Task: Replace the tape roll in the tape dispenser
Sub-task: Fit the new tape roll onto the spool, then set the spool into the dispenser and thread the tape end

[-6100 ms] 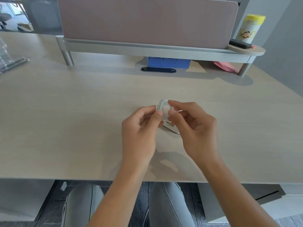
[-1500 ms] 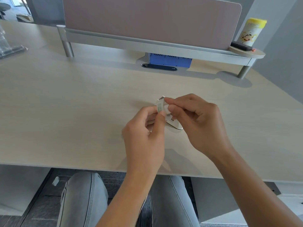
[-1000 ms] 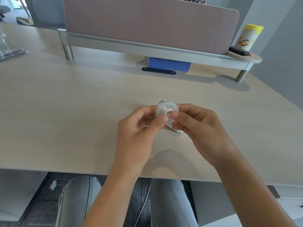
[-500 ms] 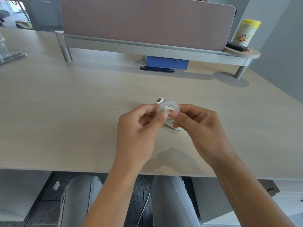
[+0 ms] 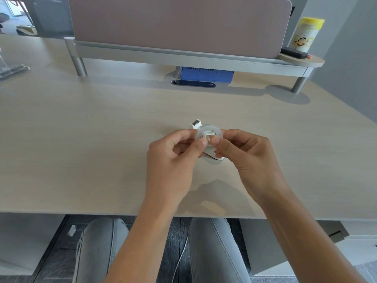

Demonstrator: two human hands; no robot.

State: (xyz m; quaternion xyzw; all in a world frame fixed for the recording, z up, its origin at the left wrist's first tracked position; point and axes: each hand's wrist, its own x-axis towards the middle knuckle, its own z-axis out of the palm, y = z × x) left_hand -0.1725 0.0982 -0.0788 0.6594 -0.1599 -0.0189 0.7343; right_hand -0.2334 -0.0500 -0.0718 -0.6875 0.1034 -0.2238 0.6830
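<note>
A small clear tape roll (image 5: 212, 132) with a white hub is held flat side up above the middle of the desk. My left hand (image 5: 173, 156) pinches its left edge, thumb on the hub. My right hand (image 5: 246, 158) pinches the right edge, thumb pressed at the centre. Under the roll lies the white tape dispenser (image 5: 213, 156); its cutter end (image 5: 195, 123) sticks out at the upper left. My fingers hide most of the dispenser body.
The pale wooden desk (image 5: 81, 139) has a grey shelf riser (image 5: 183, 56) with a pink divider at the back. A blue box (image 5: 206, 74) sits under it. A yellow-lidded canister (image 5: 306, 34) and a dark remote (image 5: 293, 52) stand at the back right.
The roll was turned from edge-on to flat side up about a second ago. Since then both hands have stayed on it and barely shifted.
</note>
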